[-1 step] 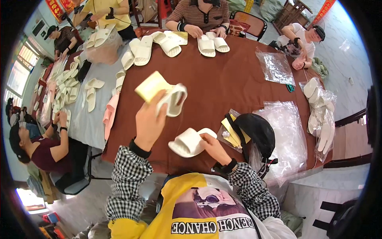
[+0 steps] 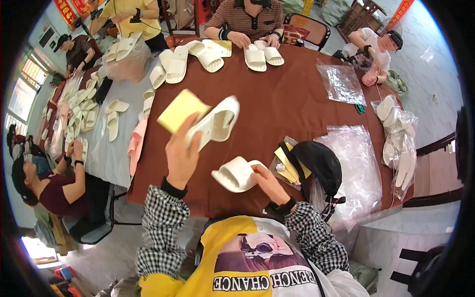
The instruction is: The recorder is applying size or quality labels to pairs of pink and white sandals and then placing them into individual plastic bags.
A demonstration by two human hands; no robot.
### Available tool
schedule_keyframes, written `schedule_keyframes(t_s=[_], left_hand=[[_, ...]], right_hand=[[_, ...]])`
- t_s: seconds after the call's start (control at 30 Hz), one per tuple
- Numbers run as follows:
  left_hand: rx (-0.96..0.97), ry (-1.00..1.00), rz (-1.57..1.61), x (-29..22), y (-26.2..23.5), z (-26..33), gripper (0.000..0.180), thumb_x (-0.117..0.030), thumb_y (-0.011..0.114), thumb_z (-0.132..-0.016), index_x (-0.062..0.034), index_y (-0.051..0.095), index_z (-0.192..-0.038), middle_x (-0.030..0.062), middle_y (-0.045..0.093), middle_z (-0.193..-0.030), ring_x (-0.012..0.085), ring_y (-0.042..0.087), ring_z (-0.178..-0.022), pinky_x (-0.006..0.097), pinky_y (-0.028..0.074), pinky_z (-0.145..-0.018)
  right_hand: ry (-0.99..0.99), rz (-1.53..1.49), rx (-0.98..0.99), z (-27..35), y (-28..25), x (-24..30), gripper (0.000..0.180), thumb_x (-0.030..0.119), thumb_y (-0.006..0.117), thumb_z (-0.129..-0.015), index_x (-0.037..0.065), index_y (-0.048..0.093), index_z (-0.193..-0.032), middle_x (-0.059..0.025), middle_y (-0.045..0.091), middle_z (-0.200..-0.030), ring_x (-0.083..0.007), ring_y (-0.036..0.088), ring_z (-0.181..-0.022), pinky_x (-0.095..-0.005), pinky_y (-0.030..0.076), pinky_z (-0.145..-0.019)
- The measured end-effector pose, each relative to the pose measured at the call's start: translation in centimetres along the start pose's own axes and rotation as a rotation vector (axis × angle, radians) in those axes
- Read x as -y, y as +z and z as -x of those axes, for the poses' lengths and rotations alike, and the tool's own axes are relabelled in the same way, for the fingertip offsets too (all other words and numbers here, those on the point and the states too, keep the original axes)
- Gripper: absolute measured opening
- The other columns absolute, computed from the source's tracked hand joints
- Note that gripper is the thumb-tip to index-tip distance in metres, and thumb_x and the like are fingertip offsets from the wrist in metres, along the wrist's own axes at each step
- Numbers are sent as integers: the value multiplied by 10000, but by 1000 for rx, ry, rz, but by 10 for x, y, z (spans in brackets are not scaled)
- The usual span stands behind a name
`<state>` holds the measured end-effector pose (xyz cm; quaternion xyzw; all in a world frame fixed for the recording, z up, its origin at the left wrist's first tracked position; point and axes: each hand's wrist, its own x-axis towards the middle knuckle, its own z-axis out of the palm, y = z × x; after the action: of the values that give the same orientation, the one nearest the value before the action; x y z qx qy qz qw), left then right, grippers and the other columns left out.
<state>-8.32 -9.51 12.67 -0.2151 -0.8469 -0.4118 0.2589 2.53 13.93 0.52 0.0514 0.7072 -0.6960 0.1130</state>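
Left hand (image 2: 180, 156), plain white slipper (image 2: 215, 123)

Clear plastic bags (image 2: 363, 173) pile at the brown table's right edge; red banners (image 2: 67, 11) hang top left.

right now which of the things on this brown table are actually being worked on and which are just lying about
In hand:
- left hand holding up a white slipper and a yellow card
- right hand on a second white slipper on the brown table

Lying about:
- black cap
- clear plastic bags
- slippers at the far edge
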Motion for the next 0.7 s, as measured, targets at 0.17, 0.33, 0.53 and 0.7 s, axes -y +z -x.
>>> schedule_keyframes(t_s=[0.17,0.33,0.53,0.7], left_hand=[[-436,-769,1264,65,40,95,451,-107,599,-968,3,472,-1386,108,542,-1382,211,555,-1224,322,495,-992],[-315,-1049,1654,63,97,162,369,-73,563,-979,-2,471,-1329,105,564,-1310,230,568,-1202,365,495,-1032],[-325,-1112,1573,55,119,148,342,13,576,-932,-22,462,-1252,132,577,-1244,232,584,-1166,372,498,-1016],[75,-1165,1418,41,132,161,313,-107,535,-986,-41,472,-1286,84,570,-1233,201,559,-1162,353,450,-1016]], right_hand=[[177,-396,123,5,-20,50,315,184,463,-975,43,584,-1230,-20,609,-1075,-93,544,-1020,-277,427,-910],[259,-472,173,9,-15,72,267,148,461,-999,20,590,-1195,-30,633,-1068,-112,609,-971,-282,493,-865],[387,-686,258,13,2,34,206,222,468,-1037,90,561,-1164,-29,649,-1126,-132,625,-1007,-334,514,-855],[343,-1065,233,8,23,24,267,167,471,-1035,33,517,-1262,-65,605,-1232,-176,589,-1131,-350,493,-990]])
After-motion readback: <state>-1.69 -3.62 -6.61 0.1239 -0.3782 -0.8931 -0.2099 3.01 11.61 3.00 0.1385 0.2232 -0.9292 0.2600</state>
